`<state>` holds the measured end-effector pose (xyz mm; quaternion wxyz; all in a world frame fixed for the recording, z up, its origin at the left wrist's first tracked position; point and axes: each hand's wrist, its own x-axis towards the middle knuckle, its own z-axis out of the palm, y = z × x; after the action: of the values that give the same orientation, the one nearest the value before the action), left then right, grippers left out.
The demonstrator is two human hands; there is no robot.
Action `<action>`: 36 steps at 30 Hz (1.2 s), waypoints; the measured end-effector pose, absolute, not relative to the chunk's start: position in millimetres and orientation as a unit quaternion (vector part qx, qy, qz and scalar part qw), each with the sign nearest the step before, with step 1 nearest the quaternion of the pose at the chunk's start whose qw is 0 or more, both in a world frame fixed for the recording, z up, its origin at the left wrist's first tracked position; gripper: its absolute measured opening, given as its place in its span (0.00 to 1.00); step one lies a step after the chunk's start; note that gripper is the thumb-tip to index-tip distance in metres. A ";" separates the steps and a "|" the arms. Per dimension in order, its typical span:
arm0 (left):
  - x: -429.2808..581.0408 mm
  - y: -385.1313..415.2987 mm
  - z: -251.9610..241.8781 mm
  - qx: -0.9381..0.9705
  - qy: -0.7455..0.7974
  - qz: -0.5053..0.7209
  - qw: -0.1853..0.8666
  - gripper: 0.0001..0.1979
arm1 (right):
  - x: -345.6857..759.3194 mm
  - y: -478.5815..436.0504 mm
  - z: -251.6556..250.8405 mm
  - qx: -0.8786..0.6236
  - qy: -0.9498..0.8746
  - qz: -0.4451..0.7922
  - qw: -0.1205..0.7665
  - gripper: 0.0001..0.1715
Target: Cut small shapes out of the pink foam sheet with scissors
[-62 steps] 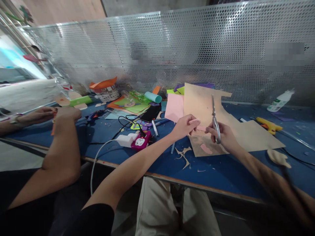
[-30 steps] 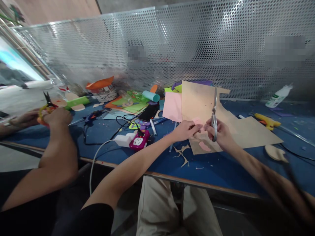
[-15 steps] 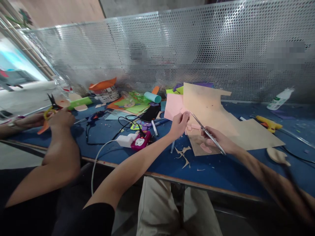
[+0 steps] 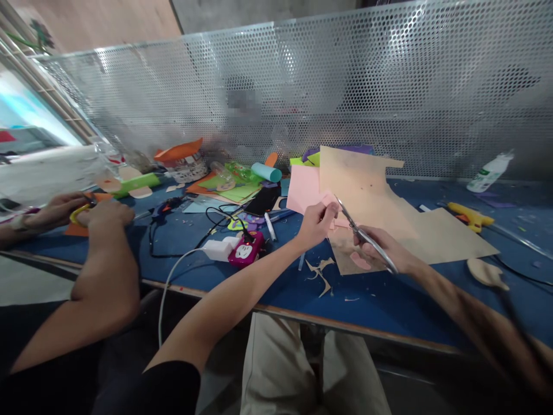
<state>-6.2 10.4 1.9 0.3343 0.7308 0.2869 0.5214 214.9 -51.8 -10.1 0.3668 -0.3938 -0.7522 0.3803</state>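
My left hand [image 4: 317, 223] pinches a small pink piece [image 4: 329, 199] in front of the pink sheet [image 4: 302, 187]. My right hand [image 4: 382, 248] is closed around metal scissors [image 4: 375, 245], whose blades point up and left, close to the fingertips of my left hand. Behind and below both hands lie large tan sheets [image 4: 358, 178]. A curved pink scrap [image 4: 360, 261] rests on the tan sheet beneath my right hand. Thin tan offcuts [image 4: 320, 278] lie on the blue table between my forearms.
At the left another person's hands [image 4: 106, 213] hold yellow-handled scissors and orange material. A magenta power adapter [image 4: 246, 249], black phone [image 4: 263, 199], yellow glue gun [image 4: 470, 217] and white bottle [image 4: 490, 172] stand or lie on the table [image 4: 389, 305]. Perforated metal [image 4: 302, 86] rises behind.
My left hand has shifted slightly right and down, and the scissor blades look a little wider apart. The other person's scissors have turned lower over the orange material.
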 end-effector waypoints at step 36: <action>-4.5 2.5 1.2 0.745 0.255 0.454 0.418 0.32 | 219.3 -57.7 -7.2 -0.366 -0.770 0.384 0.354 0.35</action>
<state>-4.5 2.5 1.2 0.4177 0.7446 0.2555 0.4537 219.3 -57.7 -7.2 0.3544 -0.3658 -0.7703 0.3837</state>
